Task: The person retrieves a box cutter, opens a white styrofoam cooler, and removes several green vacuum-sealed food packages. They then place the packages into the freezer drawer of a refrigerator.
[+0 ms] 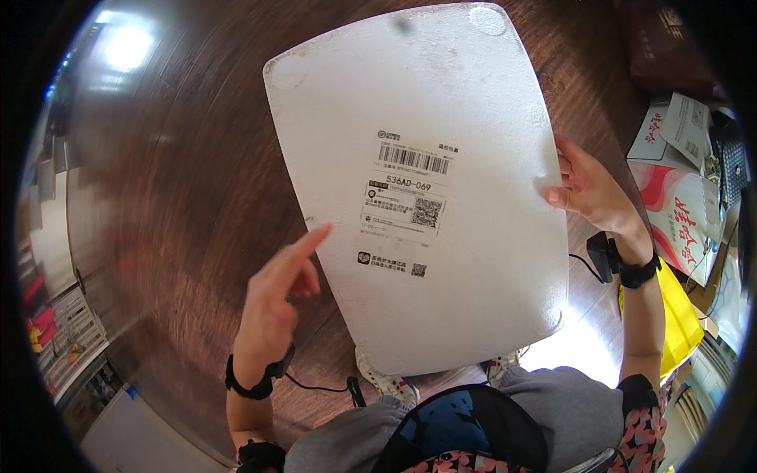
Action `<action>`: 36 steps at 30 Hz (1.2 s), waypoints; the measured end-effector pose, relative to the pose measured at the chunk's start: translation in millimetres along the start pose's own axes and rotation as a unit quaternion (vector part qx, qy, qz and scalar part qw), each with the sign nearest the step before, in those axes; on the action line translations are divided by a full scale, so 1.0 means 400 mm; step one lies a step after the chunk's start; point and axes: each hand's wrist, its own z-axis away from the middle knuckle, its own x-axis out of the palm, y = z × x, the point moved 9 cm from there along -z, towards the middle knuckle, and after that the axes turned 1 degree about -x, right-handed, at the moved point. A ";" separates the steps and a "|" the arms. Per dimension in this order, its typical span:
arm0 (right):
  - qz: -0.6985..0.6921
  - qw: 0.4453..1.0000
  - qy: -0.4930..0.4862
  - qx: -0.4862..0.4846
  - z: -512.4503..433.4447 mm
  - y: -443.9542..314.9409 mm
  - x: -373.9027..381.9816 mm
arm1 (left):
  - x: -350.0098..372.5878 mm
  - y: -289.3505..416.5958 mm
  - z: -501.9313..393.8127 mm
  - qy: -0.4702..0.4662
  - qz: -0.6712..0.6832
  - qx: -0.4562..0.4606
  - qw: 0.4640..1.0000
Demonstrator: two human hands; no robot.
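A large white polystyrene foam panel, perhaps a box lid or box face, fills the middle of the view at a tilt. A printed shipping label with barcodes and writing is stuck on its centre. My right hand grips the panel's right edge, thumb on the face and fingers behind it. By the left edge is my left hand, slightly blurred, index finger stretched to the foam and the other fingers curled. Whether that fingertip touches the foam I cannot tell. The panel's underside is hidden.
Dark wood flooring surrounds the panel. Right of me stand a white and red carton, a yellow bag and a maroon bag. A slatted rack is at far left. My shoes are just below the panel.
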 end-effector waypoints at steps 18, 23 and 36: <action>0.004 1.000 0.007 -0.019 -0.001 -0.005 0.002 | 0.025 -0.129 0.064 0.055 0.009 -0.119 0.991; 0.019 0.998 0.059 0.007 0.021 0.009 0.000 | 0.121 -0.190 0.065 0.022 0.220 -0.195 0.956; -0.098 0.989 -0.083 0.079 0.167 0.077 0.088 | 0.137 -0.211 0.071 0.007 0.253 -0.206 0.945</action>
